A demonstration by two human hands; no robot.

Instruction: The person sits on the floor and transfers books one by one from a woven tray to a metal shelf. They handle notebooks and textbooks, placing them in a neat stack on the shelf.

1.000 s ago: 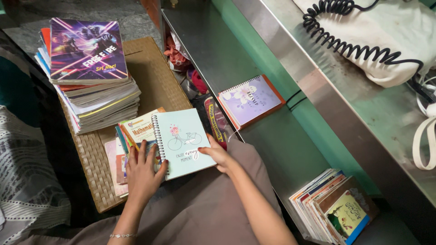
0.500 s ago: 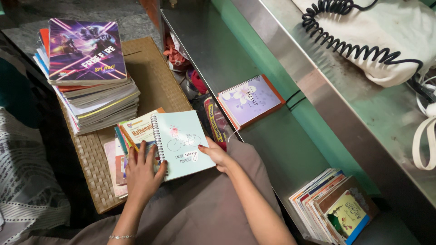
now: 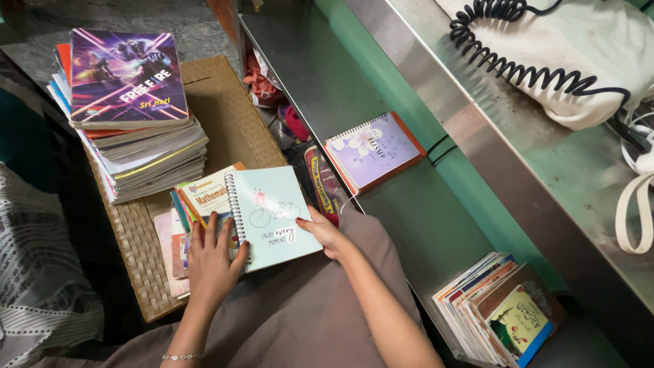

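Barely shifted: mint spiral notebook (image 3: 272, 215) between both hands

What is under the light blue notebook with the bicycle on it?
Under the light blue spiral notebook lie a maths workbook and other thin books, only their edges showing. How many are underneath cannot be seen.

Lighting dim and soft overall, brightest at upper right, where the metal shelf edge (image 3: 477, 129) shows faint sheen. Deep shadow fills the left edge and lower right corner. Focus sharp throughout; no motion blur; straight edges bow slightly near borders.
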